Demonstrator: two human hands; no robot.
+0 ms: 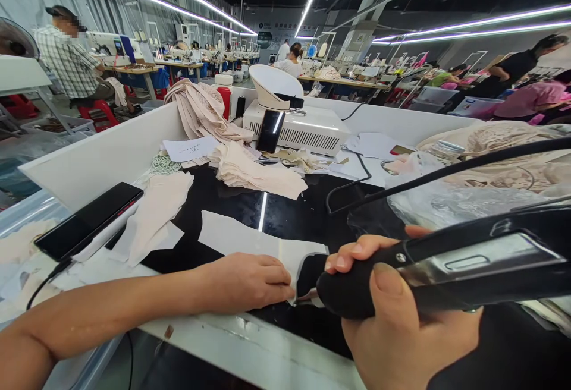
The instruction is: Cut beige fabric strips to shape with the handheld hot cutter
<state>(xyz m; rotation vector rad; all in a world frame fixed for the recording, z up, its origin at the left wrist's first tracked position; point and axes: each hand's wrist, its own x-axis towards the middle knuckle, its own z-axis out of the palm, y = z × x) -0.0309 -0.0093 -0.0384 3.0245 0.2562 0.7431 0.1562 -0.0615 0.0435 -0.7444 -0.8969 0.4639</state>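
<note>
My right hand (392, 313) is wrapped round the black handle of a hand-held iron-like tool (468, 262), whose black cord (446, 173) arcs away to the right. The tool's tip rests on the edge of a pale fabric piece (250, 241) lying on the black table top (303, 211). Beside the tool's tip, my left hand (245, 283) lies flat on this fabric, fingers together and stretched out, pressing it down.
A stack of cream fabric pieces (254, 173) and a white machine (298, 125) stand behind. A black phone (89, 220) lies on the white left rim (111, 152). Clear plastic bags (446, 205) and lace fabric (504, 140) sit at right. Other people work at far tables.
</note>
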